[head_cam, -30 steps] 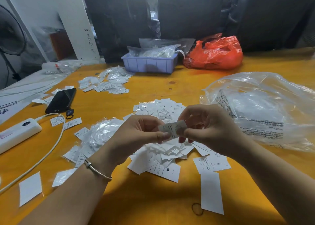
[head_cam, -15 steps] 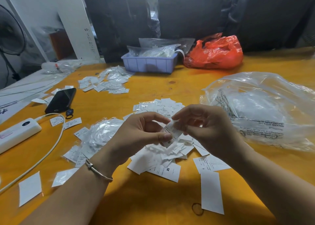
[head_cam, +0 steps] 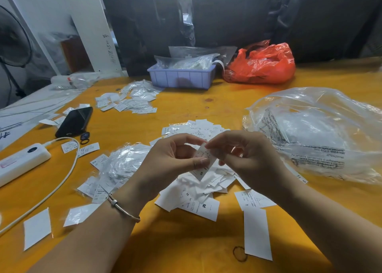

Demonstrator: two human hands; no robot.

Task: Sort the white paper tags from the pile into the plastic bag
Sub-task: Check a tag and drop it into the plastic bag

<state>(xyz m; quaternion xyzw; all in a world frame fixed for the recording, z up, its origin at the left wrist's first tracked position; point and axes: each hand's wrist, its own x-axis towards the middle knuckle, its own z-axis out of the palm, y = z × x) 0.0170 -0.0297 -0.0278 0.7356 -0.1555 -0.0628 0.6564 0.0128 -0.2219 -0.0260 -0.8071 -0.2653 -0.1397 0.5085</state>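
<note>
- Loose blank tag (head_cam: 257, 232) lies nearest the camera, below the right wrist, well apart from the fingers; a rubber band (head_cam: 240, 253) sits just left of its lower end. Leave both for later.
- Pile (head_cam: 203, 194) of white paper tags sits directly under the fingertips, some printed S and M. Work above it, so a dropped tag falls back onto it.
- Left hand (head_cam: 165, 161): thumb and forefinger curled, pinching the held tag (head_cam: 203, 161) at its left edge; other fingers loosely curled behind.
- Right hand (head_cam: 248, 155): fingertips pinching the same tag at its top right corner. Whether it is one tag or several stuck together, cannot tell.
- Step looks like separating or checking one tag before bagging. Do it well: pinch light near the edge, slide the thumb to fan the paper, confirm a single piece, then let go with the left hand.
- Small clear sleeves (head_cam: 122, 165) heaped left of the left fingers; keep them out of the sorted lot.
- Plastic bag (head_cam: 322, 132) lies right of the right fingers, near but not touching. Its mouth is not clearly visible, so find the opening before carrying the tag over.
- Phone (head_cam: 74, 121) and power strip (head_cam: 20, 162) are far left of the fingers, purple tray (head_cam: 182, 79) and red bag (head_cam: 260, 66) beyond; no part in this step.
</note>
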